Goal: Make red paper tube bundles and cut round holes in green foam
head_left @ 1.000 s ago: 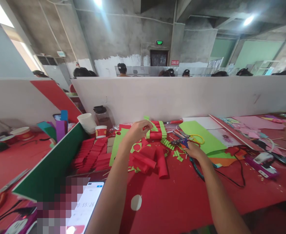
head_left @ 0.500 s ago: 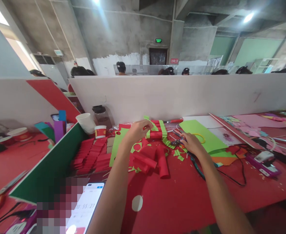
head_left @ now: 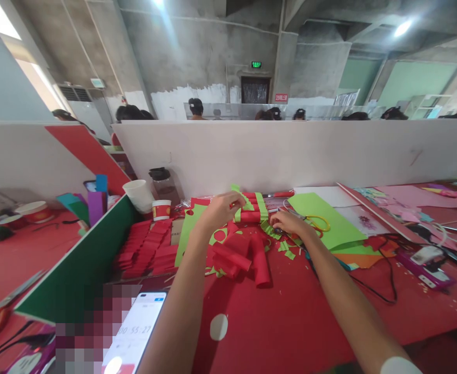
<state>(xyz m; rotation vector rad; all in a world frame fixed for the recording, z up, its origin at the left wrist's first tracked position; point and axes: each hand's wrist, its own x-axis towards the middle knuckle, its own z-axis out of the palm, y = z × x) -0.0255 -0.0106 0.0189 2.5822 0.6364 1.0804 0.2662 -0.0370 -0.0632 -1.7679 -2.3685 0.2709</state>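
My left hand (head_left: 225,205) has its fingers closed at the left end of a bundle of red paper rolls with green strips (head_left: 252,215); what lies between the fingertips is too small to name. My right hand (head_left: 285,222) reaches down beside the bundle's right end, fingers bent together over green paper scraps (head_left: 286,246) and a small dark object (head_left: 278,230). Whatever it pinches is hidden. Yellow-handled scissors (head_left: 320,223) lie right of that hand. Loose red rolls (head_left: 260,259) rest in front of the bundle.
Folded red strips (head_left: 146,249) fill the left side by a green board (head_left: 84,259). Paper cups (head_left: 161,210) and a jug (head_left: 162,182) stand behind. Green sheets (head_left: 330,218) lie right. A phone (head_left: 138,327) is near my left forearm. Dark cables cross the right side.
My right hand has moved left, nearer to the bundle, uncovering more of the scissors. My left hand stays at the bundle. The view has shifted slightly.
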